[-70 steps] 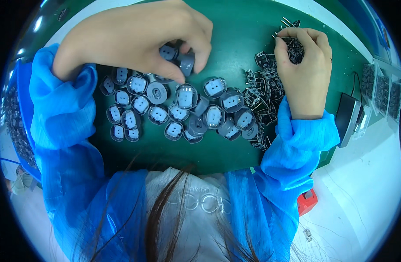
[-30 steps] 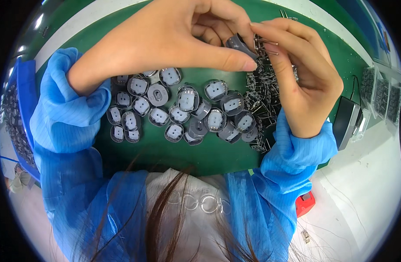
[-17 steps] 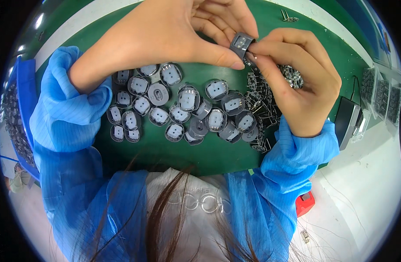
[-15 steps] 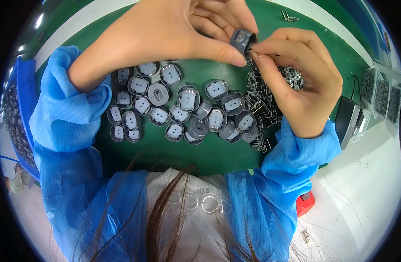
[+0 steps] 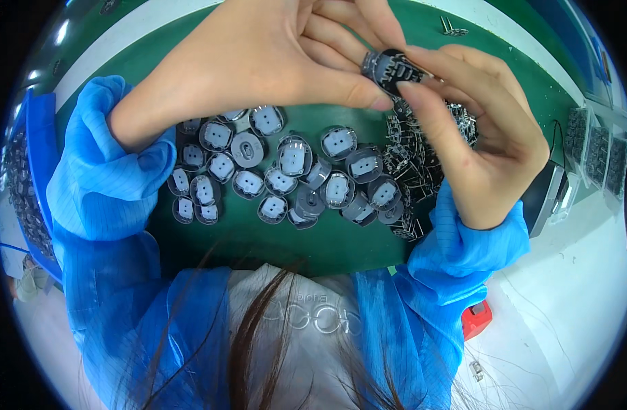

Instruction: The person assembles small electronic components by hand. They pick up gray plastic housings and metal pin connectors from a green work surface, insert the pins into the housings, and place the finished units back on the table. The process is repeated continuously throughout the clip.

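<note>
Holds a small dark-grey rounded plastic housing at upper centre of frame, lodged between thumb and fingers of the left hand. Pinches a flat black circuit board with thin silver metal pins between thumb and fingertip of the right hand, directly against the housing's open side; cannot tell how deeply seated. Judged light and stiff, probably smooth enough to slip; best gripped by the housing's curved side wall. Judged delicate at the pins, likely to bend under pressure; best taken by the board's edges.
</note>
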